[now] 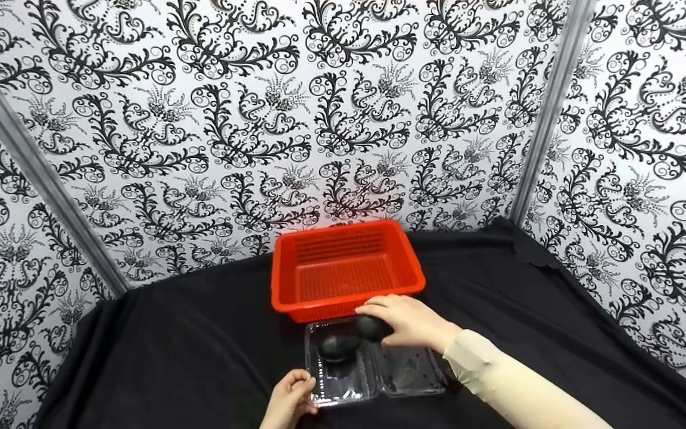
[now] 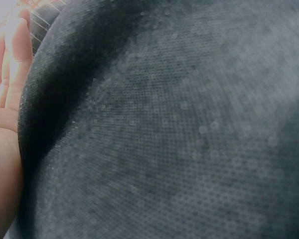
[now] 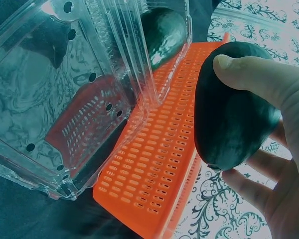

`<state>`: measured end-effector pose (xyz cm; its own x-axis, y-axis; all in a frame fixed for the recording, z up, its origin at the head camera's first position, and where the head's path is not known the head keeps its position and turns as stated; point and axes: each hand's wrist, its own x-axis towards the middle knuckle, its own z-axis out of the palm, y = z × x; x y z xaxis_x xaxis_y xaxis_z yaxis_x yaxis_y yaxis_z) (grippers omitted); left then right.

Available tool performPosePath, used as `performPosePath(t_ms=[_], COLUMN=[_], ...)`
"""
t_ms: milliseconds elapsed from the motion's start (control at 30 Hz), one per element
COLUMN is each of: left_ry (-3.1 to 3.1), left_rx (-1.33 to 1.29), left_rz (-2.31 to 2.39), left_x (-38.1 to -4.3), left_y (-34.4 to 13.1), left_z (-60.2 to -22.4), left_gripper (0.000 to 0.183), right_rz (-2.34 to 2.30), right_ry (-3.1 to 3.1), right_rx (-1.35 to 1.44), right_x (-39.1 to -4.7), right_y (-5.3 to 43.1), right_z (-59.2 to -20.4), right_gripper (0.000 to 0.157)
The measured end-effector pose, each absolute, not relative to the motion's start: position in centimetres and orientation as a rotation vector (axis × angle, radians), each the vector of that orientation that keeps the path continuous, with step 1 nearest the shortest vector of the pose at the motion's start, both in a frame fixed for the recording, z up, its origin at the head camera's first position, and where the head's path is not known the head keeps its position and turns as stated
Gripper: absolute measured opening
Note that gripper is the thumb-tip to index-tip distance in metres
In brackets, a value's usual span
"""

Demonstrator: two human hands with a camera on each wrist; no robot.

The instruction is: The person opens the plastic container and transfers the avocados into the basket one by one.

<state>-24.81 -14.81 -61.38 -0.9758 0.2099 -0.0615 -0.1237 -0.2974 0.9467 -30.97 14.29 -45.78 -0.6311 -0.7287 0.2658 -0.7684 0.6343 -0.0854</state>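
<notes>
Now, from the head, our right hand (image 1: 411, 322) holds one dark fruit (image 1: 373, 328) near the red basket (image 1: 319, 306) and clear box (image 1: 343, 390); our left hand (image 1: 289, 396) pinches the box's edge. From the left wrist, dark cloth (image 2: 164, 119) hides much. From the right wrist, we see another dark fruit (image 3: 165, 34) in the box.

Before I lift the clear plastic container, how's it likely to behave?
The clear plastic container looks thin-walled, so it is probably light and may flex. Its two joined halves lie open, so one might swing. The glossy dark oval inside it has rounded sides and could roll if the container tilts.
</notes>
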Motion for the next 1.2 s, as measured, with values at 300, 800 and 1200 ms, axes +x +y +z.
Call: performPosePath(t_ms=[300, 800, 1200], left_ry=[1.727, 1.7, 1.716], left_rx=[0.082, 0.087, 0.1], left_rz=[2.372, 2.392, 2.396], left_x=[-24.9, -24.8, -24.8], left_y=[-14.8, -14.7, -14.6], left_z=[-61.3, -61.5, -61.3], left_gripper=[0.013, 0.012, 0.011], right_rz=[0.291, 0.348, 0.372], right_ry=[-2.633, -2.69, -2.671], right_rx=[1.23, 1.167, 1.146], right_x=[-31.1, -31.6, -32.4], right_y=[14.3, 14.5, 15.0], right_z=[-45.1, -44.4, -43.7], right_gripper=[0.071, 0.074, 0.07])
